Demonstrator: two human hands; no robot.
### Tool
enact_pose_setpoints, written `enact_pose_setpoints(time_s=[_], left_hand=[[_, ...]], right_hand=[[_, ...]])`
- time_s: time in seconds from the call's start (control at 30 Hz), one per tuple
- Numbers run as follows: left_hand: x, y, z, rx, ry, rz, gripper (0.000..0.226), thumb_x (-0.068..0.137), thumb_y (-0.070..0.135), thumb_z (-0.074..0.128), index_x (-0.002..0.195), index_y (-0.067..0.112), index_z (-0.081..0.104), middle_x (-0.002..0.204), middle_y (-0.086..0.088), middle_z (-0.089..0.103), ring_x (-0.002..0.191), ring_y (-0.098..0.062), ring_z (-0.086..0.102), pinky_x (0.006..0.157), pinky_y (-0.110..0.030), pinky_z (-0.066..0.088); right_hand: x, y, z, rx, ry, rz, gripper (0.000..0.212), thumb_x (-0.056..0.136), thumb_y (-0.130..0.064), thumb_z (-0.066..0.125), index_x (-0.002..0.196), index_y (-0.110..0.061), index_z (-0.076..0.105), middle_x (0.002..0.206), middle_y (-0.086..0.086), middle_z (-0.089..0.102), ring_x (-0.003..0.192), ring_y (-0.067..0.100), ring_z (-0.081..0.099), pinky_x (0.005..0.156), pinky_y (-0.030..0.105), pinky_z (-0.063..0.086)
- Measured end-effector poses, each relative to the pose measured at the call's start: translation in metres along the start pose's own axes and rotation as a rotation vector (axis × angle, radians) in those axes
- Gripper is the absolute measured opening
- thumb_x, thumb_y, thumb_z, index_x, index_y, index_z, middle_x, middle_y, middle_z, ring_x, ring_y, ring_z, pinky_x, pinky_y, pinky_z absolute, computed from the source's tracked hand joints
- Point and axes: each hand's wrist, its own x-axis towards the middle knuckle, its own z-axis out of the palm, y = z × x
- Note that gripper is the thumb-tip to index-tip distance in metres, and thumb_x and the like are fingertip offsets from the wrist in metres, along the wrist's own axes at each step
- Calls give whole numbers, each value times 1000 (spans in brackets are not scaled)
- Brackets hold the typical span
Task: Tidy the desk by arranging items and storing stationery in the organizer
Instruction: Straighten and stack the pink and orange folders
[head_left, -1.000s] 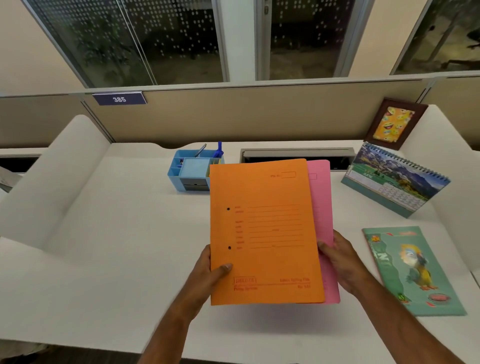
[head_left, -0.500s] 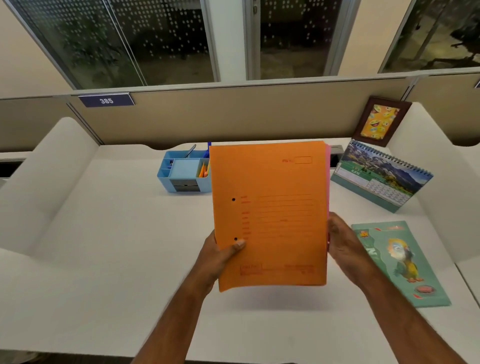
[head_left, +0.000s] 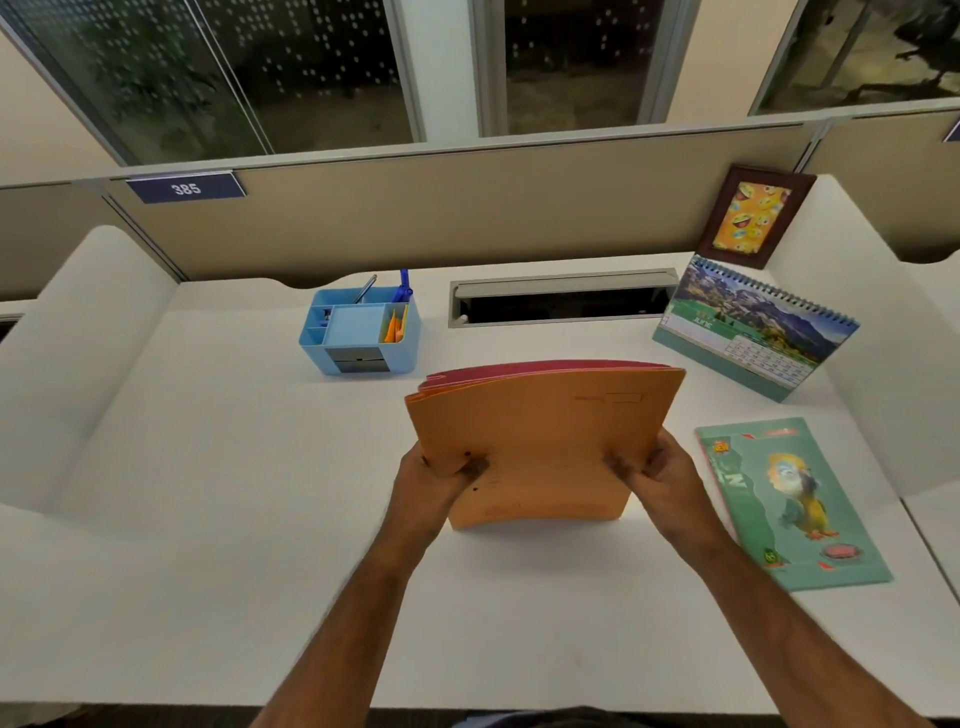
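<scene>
An orange file folder (head_left: 545, 441) stands upright on its bottom edge on the white desk (head_left: 208, 493), slightly bowed, with a pink folder (head_left: 519, 370) right behind it. My left hand (head_left: 436, 478) grips the stack's left edge and my right hand (head_left: 654, 475) grips its right edge, thumbs on the orange front. A blue desk organizer (head_left: 358, 332) sits behind and to the left, holding pens, a note pad and orange slips.
A green notebook with a parrot picture (head_left: 789, 504) lies flat to the right. A spiral desk calendar (head_left: 753, 327) and a framed picture (head_left: 753, 215) stand at the back right. A cable slot (head_left: 561, 299) opens in the desk's rear; white side panels flank the desk.
The two folders, held fanned apart and then squared together above the desk, have come down and now stand on their bottom edge. Both hands moved to the side edges.
</scene>
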Motion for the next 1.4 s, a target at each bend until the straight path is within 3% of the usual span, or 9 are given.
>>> enact_pose_setpoints(time_s=[0.13, 0.23, 0.5, 0.63, 0.73, 0.83, 0.97, 1.13, 1.4], left_hand=[[0, 0, -2, -76, 7, -18, 35, 88, 19, 82, 113, 37, 67, 101, 11, 79, 92, -13, 76, 81, -34, 63], [2, 1, -5, -119, 3, -5, 41, 86, 18, 84, 121, 32, 68, 106, 6, 79, 97, -17, 76, 84, -38, 62], [3, -29, 4, -109, -79, -30, 27, 96, 13, 73, 122, 20, 70, 104, -5, 78, 98, -30, 75, 86, -43, 64], [6, -45, 9, -83, -87, -70, 27, 98, 15, 70, 123, 24, 69, 107, -1, 77, 100, -25, 74, 86, -38, 63], [13, -50, 9, -44, -55, -89, 25, 97, 25, 72, 122, 26, 70, 106, 2, 78, 97, -20, 75, 85, -42, 64], [14, -50, 0, -73, -46, -95, 47, 94, 42, 74, 137, 38, 58, 122, 11, 74, 103, -14, 74, 81, -35, 64], [15, -51, -26, -131, -77, -59, 55, 92, 47, 69, 143, 38, 50, 129, 9, 71, 109, -21, 74, 82, -42, 64], [15, -63, -72, -138, 5, -99, 59, 88, 49, 76, 141, 39, 50, 127, 8, 72, 110, -21, 73, 83, -46, 63], [14, -94, -172, 34, 173, -153, 63, 84, 48, 81, 138, 34, 51, 123, 11, 71, 98, -12, 75, 69, -28, 62]], right_hand=[[3, 7, 2, -28, 31, 23, 43, 90, -16, 76, 130, -17, 61, 121, -6, 72, 109, 7, 69, 94, 30, 55], [5, 4, 2, -28, 55, 18, 43, 87, -21, 80, 127, -20, 64, 117, -10, 74, 105, 8, 71, 89, 28, 55], [4, 30, 12, -49, 61, 88, 35, 87, -26, 79, 120, -22, 69, 109, -7, 76, 98, 10, 72, 89, 32, 56], [6, 38, 15, -84, 51, 106, 32, 89, -23, 77, 119, -26, 66, 109, -10, 75, 97, 5, 71, 88, 25, 56], [11, 40, 19, -135, 57, 107, 40, 90, -26, 76, 128, -24, 61, 116, -10, 72, 103, 8, 69, 92, 27, 55], [17, 38, 28, -173, 18, 104, 57, 92, -36, 72, 144, -25, 50, 127, -12, 66, 112, 8, 65, 95, 31, 54], [22, 39, 52, -114, -63, 120, 55, 95, -41, 67, 145, -32, 45, 131, -14, 65, 113, 8, 67, 92, 35, 58], [19, 48, 100, -58, -133, 186, 29, 103, -22, 57, 125, -32, 42, 131, -4, 62, 110, 11, 67, 91, 39, 59], [9, 50, 193, -140, -328, 210, 47, 99, -6, 46, 137, -32, 34, 132, -10, 59, 116, 6, 61, 99, 37, 55]])
